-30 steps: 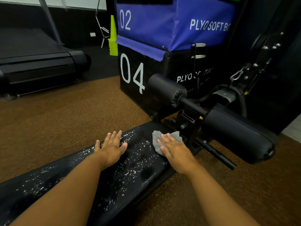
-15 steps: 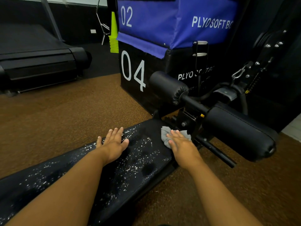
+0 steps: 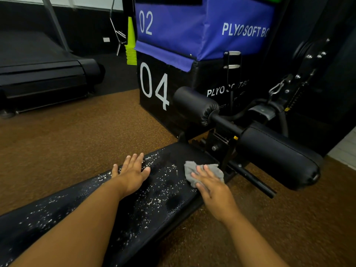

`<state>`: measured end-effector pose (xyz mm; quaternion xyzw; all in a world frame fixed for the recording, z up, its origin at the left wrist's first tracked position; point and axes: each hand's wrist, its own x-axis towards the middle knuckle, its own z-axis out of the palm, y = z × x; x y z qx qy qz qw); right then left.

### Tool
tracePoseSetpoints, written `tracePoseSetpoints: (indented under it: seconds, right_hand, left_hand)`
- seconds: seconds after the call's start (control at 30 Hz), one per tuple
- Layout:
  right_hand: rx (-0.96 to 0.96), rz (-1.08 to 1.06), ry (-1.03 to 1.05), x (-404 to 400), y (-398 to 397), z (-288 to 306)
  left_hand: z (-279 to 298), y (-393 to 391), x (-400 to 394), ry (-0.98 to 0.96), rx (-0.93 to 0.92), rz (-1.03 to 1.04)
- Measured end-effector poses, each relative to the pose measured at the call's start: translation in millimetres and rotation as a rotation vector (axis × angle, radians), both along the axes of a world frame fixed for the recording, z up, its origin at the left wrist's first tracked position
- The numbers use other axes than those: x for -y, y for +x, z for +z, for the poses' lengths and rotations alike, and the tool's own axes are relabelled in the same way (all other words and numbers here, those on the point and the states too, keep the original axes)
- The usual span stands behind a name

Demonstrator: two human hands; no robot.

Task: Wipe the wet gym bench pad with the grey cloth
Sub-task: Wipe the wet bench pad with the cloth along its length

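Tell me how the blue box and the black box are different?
The blue box sits on top; the black box is underneath, on the floor. The blue box says 02; the black box says 04. A blue flap hangs from the blue box over the black box's top edge. Both are printed with white numbers and the start of the words PLYO SOFT.

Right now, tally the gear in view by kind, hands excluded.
Grey cloth: 1
Bench pad: 1
Roller pads: 2
Plyo soft boxes: 2
Treadmill: 1
Stack of yellow-green cones: 1
Total: 8
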<state>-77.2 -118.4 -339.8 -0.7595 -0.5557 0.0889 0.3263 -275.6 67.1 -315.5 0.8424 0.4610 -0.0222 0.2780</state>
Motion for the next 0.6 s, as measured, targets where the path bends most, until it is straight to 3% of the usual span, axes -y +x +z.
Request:
tracePoseSetpoints:
  seconds: [0.07, 0.23, 0.37, 0.43, 0.6]
  right_hand:
    - [-0.002, 0.01, -0.008, 13, 9, -2]
    - [0.035, -0.284, -0.133, -19, 5, 6]
    - [0.059, -0.12, -0.046, 6, -15, -3]
    - [0.087, -0.156, -0.069, 13, -2, -4]
    - [-0.226, -0.438, -0.151, -23, 1, 14]
  left_hand:
    - [0, 0, 0, -0.003, 0.0, -0.001]
    - [-2, 0, -1, 0.001, -0.008, -0.001]
    - [0, 0, -1, -0.004, -0.004, -0.004]
    - [0, 0, 0, -0.012, -0.002, -0.006]
    - [1, 0, 0, -0.003, -0.014, -0.001]
